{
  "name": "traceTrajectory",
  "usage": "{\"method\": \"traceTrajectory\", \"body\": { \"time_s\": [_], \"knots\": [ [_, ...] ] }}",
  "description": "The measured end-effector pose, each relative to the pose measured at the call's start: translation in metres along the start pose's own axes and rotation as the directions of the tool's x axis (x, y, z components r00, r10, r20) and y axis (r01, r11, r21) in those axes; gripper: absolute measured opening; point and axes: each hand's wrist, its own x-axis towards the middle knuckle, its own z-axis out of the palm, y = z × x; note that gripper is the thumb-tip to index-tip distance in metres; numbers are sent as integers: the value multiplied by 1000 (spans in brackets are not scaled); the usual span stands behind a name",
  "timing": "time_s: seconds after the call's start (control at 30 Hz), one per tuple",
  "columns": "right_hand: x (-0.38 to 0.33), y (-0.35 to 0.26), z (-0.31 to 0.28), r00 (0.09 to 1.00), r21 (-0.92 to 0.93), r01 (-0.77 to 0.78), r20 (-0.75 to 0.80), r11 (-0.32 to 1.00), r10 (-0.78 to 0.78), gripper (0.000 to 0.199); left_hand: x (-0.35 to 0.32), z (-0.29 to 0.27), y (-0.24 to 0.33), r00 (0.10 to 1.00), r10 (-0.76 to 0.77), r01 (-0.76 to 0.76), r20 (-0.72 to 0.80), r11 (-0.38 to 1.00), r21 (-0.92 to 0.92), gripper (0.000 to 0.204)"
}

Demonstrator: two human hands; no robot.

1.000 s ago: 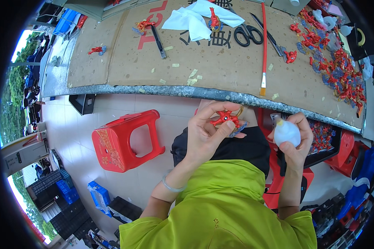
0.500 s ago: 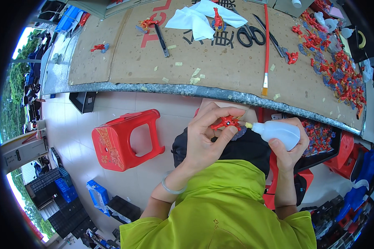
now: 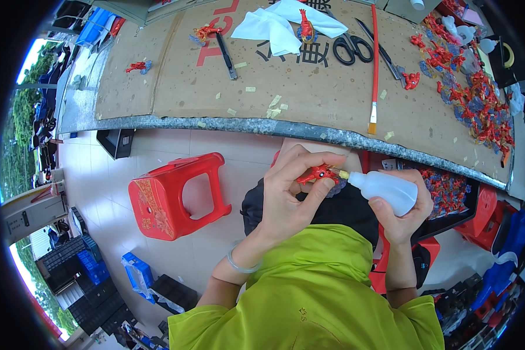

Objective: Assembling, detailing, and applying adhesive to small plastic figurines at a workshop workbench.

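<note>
My left hand (image 3: 294,189) pinches a small red figurine (image 3: 319,174) with a bluish translucent base between thumb and fingers, above my lap. In my right hand (image 3: 405,216) is a white squeeze bottle (image 3: 388,189), tilted sideways with its thin yellowish nozzle pointing left. The nozzle tip is at the figurine's right side; whether it touches cannot be made out. Part of the figurine is hidden behind my left fingers.
Ahead stands a cardboard-covered table (image 3: 204,99) holding a red brush (image 3: 374,76), black scissors (image 3: 353,49), a cutter knife (image 3: 226,56), tweezers (image 3: 381,52), a white cloth (image 3: 268,32) and a heap of red figurines (image 3: 478,111). A black crate (image 3: 449,224) sits right; a red stool (image 3: 178,195) left.
The squeeze bottle and my right hand have shifted slightly left, bringing the nozzle closer to the figurine. My left hand has stayed almost in place.
</note>
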Motion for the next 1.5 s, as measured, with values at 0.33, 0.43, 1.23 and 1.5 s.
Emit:
{"method": "traceTrajectory", "body": {
  "time_s": [0.33,0.43,1.23,1.5],
  "knots": [
    [7,-17,1,975,-224,221,77,949,-209,35,0,-2,-4,998,33,-38,52,995,97,25],
    [8,-18,2,976,-231,218,71,948,-207,34,0,0,-7,997,77,-78,11,995,68,35],
    [67,59,-49,967,-30,-64,-250,997,55,37,4,-10,-5,958,-246,288,150,836,-467,34],
    [69,55,-40,900,-367,18,-399,930,-175,35,5,-14,-8,926,-343,375,156,796,-476,36]
  ]
}}
